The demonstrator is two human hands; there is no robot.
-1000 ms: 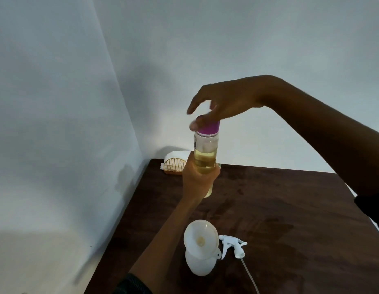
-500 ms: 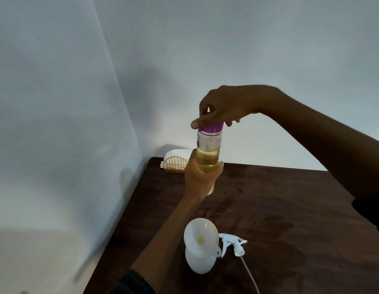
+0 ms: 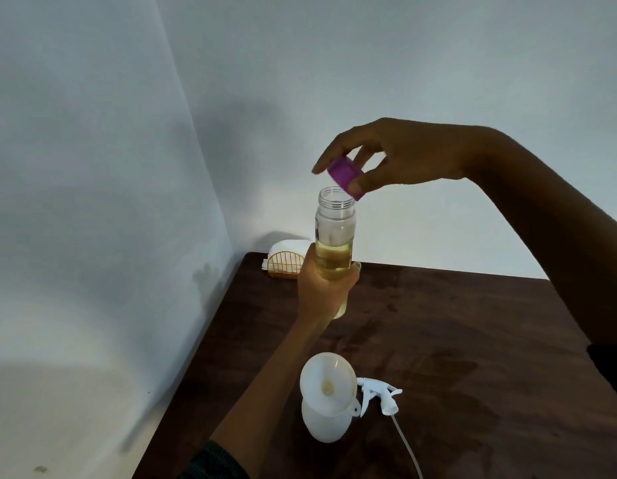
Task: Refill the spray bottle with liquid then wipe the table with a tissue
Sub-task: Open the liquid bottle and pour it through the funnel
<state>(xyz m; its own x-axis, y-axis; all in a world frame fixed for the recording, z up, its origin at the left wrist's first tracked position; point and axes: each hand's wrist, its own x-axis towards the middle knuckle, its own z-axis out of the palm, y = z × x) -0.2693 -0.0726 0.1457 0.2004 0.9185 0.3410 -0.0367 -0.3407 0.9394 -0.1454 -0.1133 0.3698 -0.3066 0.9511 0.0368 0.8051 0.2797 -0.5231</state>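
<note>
Fingers point(image 3: 360, 183) pinch the purple cap point(image 3: 345, 177); left hand point(image 3: 322, 288) grips the bottle point(image 3: 334, 236).

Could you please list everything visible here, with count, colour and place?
Clear plastic refill bottle: one, holding yellowish liquid, uncapped, held upright above the table.
Purple screw cap: one, off the bottle, just above its mouth.
White spray bottle: one, near table edge, standing.
White funnel: one, seated in the spray bottle's neck.
White trigger sprayer head: one, lying on the table beside the spray bottle, tube trailing.
Gold wire tissue holder: one, white tissues inside, far left corner.
Dark brown wooden table: one.
Hands: left hand grips the refill bottle; right hand pinches the cap.
</note>
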